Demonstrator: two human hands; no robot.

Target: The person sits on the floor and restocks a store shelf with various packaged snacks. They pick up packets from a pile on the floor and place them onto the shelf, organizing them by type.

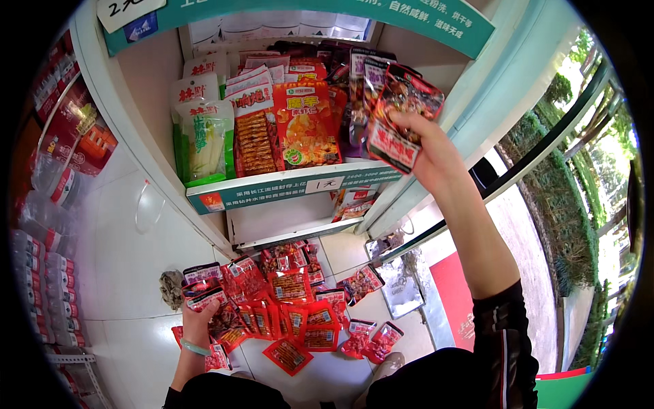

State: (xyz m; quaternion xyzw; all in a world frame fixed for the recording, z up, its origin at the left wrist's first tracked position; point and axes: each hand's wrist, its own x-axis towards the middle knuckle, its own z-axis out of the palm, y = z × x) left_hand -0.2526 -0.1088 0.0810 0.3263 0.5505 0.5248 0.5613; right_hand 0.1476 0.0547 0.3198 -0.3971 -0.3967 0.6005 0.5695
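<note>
My right hand grips a dark red snack packet in front of the right end of the upper shelf. Behind that packet stand purple-and-black packets. To their left on the shelf are an orange-red packet, a packet of brown sticks and a green-and-white packet. Low on the left, my left hand holds several snack packets with dark tops. Beneath and beside it, many red packets lie scattered over the tiled floor.
A lower shelf holds a few packets at its right end. Shrink-wrapped bottles and red cartons line the left side. A crumpled cloth lies on the floor. On the right are a doorway, a red mat and a flattened silvery sheet.
</note>
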